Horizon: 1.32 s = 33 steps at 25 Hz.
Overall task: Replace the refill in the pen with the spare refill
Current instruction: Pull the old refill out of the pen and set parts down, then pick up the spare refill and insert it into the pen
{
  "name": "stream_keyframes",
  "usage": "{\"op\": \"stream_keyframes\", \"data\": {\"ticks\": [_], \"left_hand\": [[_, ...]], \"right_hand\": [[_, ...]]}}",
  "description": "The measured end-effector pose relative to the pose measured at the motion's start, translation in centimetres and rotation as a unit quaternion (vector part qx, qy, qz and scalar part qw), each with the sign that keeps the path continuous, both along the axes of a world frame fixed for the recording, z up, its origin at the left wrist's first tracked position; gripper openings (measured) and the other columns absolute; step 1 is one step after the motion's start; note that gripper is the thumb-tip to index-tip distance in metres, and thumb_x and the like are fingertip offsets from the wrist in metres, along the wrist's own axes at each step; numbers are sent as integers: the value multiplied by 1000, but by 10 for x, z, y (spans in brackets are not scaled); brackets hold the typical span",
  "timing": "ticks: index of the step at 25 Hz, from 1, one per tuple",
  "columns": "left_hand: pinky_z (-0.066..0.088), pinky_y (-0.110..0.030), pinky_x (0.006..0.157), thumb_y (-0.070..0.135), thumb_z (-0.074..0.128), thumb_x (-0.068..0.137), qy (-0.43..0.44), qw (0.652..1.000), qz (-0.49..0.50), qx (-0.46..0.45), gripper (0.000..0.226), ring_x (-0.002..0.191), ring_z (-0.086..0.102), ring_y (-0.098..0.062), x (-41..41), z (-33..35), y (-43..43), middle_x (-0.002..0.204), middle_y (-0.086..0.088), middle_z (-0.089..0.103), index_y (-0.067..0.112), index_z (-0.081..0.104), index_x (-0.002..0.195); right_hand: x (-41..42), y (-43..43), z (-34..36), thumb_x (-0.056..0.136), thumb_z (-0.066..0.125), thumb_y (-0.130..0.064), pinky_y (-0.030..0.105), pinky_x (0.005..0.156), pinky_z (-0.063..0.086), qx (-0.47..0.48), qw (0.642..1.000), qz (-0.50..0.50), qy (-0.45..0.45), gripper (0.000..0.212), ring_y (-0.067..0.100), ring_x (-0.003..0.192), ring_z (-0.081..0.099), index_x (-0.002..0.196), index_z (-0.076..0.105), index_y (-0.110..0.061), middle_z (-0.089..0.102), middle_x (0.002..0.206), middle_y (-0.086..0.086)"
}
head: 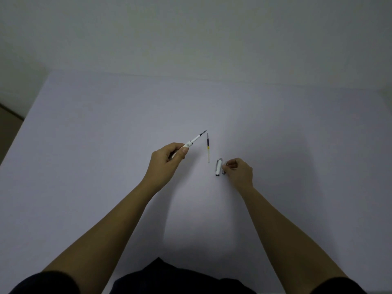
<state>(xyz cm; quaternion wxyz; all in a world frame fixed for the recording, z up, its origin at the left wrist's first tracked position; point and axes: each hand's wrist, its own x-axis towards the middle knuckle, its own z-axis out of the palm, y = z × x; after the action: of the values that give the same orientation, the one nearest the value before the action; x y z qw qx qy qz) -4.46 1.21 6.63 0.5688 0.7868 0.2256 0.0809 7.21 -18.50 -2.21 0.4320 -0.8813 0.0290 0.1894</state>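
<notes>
White pen barrel (186, 145) with dark refill tip protruding, gripped in left hand (167, 157), raised, pointing up-right. Spare refill (208, 147), thin, dark with yellow band, lies on pale lavender tabletop (106, 124). Right hand (239, 169) pinches small dark piece beside white-and-grey cap (218, 167). Plain whitish wall (191, 35) behind; light dim.

Dim, flat light, bluish-grey cast, no glare. Soft shadow on the tabletop (84, 166) between the forearms, strongest near the bottom edge. Corners darken. Wide-angle bends the tabletop edges. Centre fairly sharp; small parts soft, low detail.
</notes>
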Motion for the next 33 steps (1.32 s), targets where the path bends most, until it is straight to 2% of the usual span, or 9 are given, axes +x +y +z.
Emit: {"op": "stream_keyframes", "data": {"ticks": [3,7,11,14,17,21,25,28,33], "left_hand": [[38,-25,57,37,54,91,-3,1000,1,-2,13,58,43,-11,2,1,1,66,14,58,39,64,82],[38,-23,55,37,54,91,-6,1000,-2,1,13,57,42,-8,5,1,0,65,15,58,40,63,81],[40,-23,57,38,53,91,-20,1000,1,3,12,57,45,-7,8,4,-5,65,22,60,39,63,84],[43,-20,58,38,53,91,-29,999,-12,20,12,59,49,-3,10,3,-11,70,16,62,35,64,91],[44,-11,56,36,52,92,-29,999,-22,33,12,60,55,0,7,-3,-13,72,13,62,32,63,92],[44,-4,56,35,52,92,-13,999,-33,34,12,61,60,3,0,-11,-6,75,9,64,29,62,91],[44,-4,58,36,52,92,-4,999,-26,40,13,63,60,3,1,-13,3,76,10,63,29,62,90],[45,-9,60,37,51,92,-3,997,-42,64,13,64,60,-2,9,-12,8,76,6,64,30,62,90],[42,-11,58,35,51,92,-3,992,-52,118,21,67,61,-14,34,-12,20,68,15,58,20,65,97]], "right_hand": [[2,-2,1,80,70,-21,13,59,39,-11,1000,10,-15,19,15,74,60,91,65,-6,64,82,4],[4,6,16,86,63,-20,18,67,41,-11,997,11,-75,14,14,76,60,90,66,-7,68,85,4],[-6,34,57,87,62,-20,4,61,44,143,982,66,-105,11,7,68,63,88,72,-14,70,82,0],[-17,51,81,88,61,-17,14,73,53,260,955,130,-54,14,9,81,69,95,73,-18,72,89,-6],[-17,60,91,88,61,-11,14,73,53,353,931,95,-10,12,5,81,69,89,71,-17,72,91,-7],[12,63,90,89,60,-16,12,65,52,390,920,-24,35,7,0,74,68,90,67,-15,70,85,-2],[43,60,65,85,66,-20,16,64,52,299,946,-114,58,18,4,69,64,96,66,-5,68,79,1],[53,62,40,81,70,-23,22,75,52,114,992,-58,6,25,10,69,64,97,68,-4,72,87,11],[74,73,19,79,72,-25,27,78,47,-63,998,22,-10,29,27,97,65,98,65,-5,70,104,14]]}}
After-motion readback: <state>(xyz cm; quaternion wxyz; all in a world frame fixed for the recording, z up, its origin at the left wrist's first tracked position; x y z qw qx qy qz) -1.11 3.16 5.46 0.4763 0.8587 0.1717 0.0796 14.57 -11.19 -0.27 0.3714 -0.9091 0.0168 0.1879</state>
